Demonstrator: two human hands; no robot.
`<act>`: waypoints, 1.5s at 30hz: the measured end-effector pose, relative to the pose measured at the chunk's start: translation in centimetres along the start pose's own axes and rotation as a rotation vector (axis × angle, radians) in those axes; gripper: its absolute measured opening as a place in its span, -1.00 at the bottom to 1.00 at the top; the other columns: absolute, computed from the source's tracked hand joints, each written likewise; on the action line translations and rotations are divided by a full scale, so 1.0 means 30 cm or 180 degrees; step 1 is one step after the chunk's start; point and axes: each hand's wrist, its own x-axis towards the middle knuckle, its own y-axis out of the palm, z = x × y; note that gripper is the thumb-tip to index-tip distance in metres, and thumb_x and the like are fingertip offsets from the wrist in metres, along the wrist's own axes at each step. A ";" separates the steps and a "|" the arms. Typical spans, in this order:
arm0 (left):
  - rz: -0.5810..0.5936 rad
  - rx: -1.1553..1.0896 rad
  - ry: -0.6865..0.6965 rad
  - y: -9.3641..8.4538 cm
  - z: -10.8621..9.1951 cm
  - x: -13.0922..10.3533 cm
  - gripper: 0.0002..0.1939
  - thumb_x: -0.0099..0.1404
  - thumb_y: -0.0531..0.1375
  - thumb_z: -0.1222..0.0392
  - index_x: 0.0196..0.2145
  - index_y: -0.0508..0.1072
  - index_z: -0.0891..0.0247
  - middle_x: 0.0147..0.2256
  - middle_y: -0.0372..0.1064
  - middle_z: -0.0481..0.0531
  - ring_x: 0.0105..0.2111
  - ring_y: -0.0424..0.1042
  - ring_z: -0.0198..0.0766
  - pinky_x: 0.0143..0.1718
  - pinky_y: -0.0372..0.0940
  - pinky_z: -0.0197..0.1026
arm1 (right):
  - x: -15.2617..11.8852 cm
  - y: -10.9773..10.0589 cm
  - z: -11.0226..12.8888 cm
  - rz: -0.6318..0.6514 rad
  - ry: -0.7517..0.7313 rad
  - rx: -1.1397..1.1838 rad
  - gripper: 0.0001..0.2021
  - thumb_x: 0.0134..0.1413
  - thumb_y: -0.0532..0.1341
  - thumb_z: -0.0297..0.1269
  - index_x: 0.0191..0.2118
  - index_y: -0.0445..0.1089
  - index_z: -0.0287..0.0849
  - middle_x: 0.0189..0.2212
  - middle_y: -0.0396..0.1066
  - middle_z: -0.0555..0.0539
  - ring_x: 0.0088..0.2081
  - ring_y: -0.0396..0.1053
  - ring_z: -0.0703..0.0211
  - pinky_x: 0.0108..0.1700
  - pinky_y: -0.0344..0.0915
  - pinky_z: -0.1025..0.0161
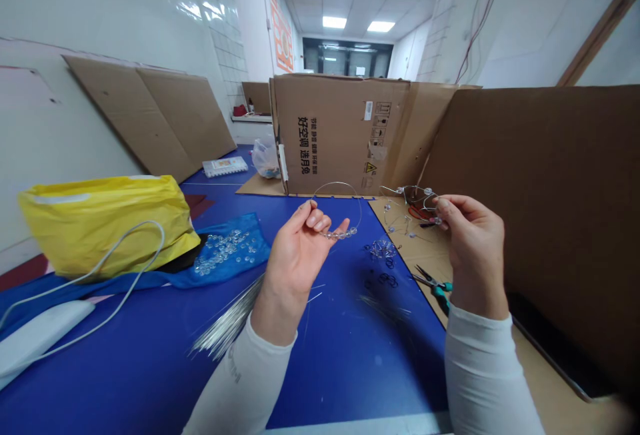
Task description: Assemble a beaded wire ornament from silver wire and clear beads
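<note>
My left hand (304, 248) pinches a thin wire loop (361, 203) strung with several clear beads (345, 233), which hang at its lower side by my fingers. Thumb and fingers of my right hand (473, 238) are closed on a tangle of beaded wire (427, 196) that trails off to the left. Below and between the hands, a small heap of beaded wire (381, 250) lies on the blue table (320, 342), with dark rings (388, 280) beside it. A bundle of straight wires (227, 325) lies beneath my left forearm.
Clear loose beads (225, 248) lie on a blue cloth at the left, near a yellow bag (110, 222) and a white power strip (45, 338) with its cord. Green-handled pliers (435, 286) rest at the right. Cardboard panels (340, 135) stand behind and along the right side.
</note>
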 end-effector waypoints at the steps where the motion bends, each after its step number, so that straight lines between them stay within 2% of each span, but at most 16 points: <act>1: 0.0007 0.0017 0.0011 0.000 0.001 0.000 -0.76 0.45 0.10 0.32 -0.41 0.39 0.30 -0.56 0.11 -0.18 -0.54 0.14 -0.46 0.10 0.37 0.16 | 0.000 -0.001 0.001 0.0025 0.0032 0.0026 -0.87 -0.07 0.42 -0.26 -0.36 0.57 -0.17 -0.52 0.43 0.01 -0.52 0.25 0.29 -0.50 0.13 0.30; 6: 0.0007 0.0096 0.0070 0.005 0.003 -0.003 -0.77 0.44 0.12 0.33 -0.42 0.39 0.30 -0.56 0.10 -0.18 -0.55 0.12 -0.45 0.06 0.39 0.10 | -0.003 -0.003 0.013 0.0299 0.0258 0.0259 -0.86 -0.08 0.41 -0.23 -0.37 0.54 -0.16 -0.50 0.41 0.01 -0.52 0.23 0.29 -0.50 0.11 0.28; 13: 0.0017 0.0372 0.0174 0.004 0.008 0.004 -0.80 0.36 0.20 0.33 -0.44 0.36 0.29 -0.56 0.10 -0.19 -0.56 0.13 -0.45 -0.10 0.39 -0.11 | 0.007 -0.007 0.015 0.0702 0.0549 0.0610 -0.79 -0.12 0.43 -0.16 -0.36 0.50 -0.13 -0.47 0.37 -0.02 -0.50 0.20 0.27 -0.52 0.12 0.28; 17: 0.0020 0.0809 0.0439 -0.002 0.024 0.011 -0.93 0.27 0.25 0.38 -0.33 0.41 0.29 -0.56 0.11 -0.19 -0.56 0.12 -0.45 -0.29 0.30 -0.26 | 0.005 -0.003 0.013 0.0883 0.0650 0.0775 -0.80 -0.08 0.41 -0.16 -0.40 0.46 -0.14 -0.48 0.29 0.00 -0.51 0.15 0.29 -0.52 0.13 0.27; 21: -0.0020 0.1203 0.0720 -0.001 0.035 0.013 -0.82 0.22 0.26 0.41 -0.21 0.45 0.29 -0.54 0.16 -0.19 -0.58 0.09 -0.47 -0.40 0.20 -0.34 | 0.000 0.008 0.015 0.1085 0.0870 0.1103 -0.81 -0.07 0.40 -0.20 -0.44 0.41 -0.15 -0.50 0.20 0.03 -0.50 0.12 0.30 -0.51 0.12 0.28; 25: 0.0086 0.1460 0.0484 -0.003 0.041 0.015 -0.88 0.19 0.31 0.37 -0.28 0.49 0.35 -0.50 0.25 -0.13 -0.59 0.08 -0.50 -0.41 0.20 -0.35 | -0.007 0.028 0.021 0.1216 0.1100 0.1187 -0.80 -0.10 0.39 -0.21 -0.43 0.38 -0.14 -0.48 0.19 0.04 -0.52 0.06 0.32 -0.53 0.10 0.28; 31: 0.0294 0.1499 0.0212 -0.012 0.056 0.019 -0.91 0.19 0.33 0.32 -0.32 0.52 0.39 -0.48 0.29 -0.09 -0.58 0.12 -0.49 -0.39 0.23 -0.32 | -0.026 0.061 0.041 0.1375 0.1205 0.1153 -0.80 -0.10 0.36 -0.17 -0.43 0.36 -0.13 -0.54 0.07 0.09 -0.56 -0.08 0.35 -0.55 0.04 0.27; 41: 0.0309 0.1225 -0.0011 -0.022 0.048 0.029 -0.93 0.30 0.25 0.32 -0.35 0.49 0.36 -0.50 0.26 -0.12 -0.58 0.15 -0.49 -0.32 0.29 -0.29 | -0.020 0.055 0.023 0.1328 0.1127 0.1171 -0.80 -0.10 0.36 -0.19 -0.44 0.36 -0.14 -0.51 0.13 0.07 -0.54 -0.01 0.36 -0.54 0.06 0.28; 45: 0.0175 0.0838 -0.0171 -0.021 0.050 0.035 -0.88 0.32 0.25 0.32 -0.40 0.45 0.35 -0.57 0.14 -0.19 -0.61 0.10 -0.50 -0.34 0.28 -0.31 | -0.018 0.056 0.014 0.1362 0.1028 0.1049 -0.80 -0.07 0.35 -0.16 -0.43 0.35 -0.13 -0.52 0.13 0.07 -0.55 0.00 0.34 -0.54 0.08 0.27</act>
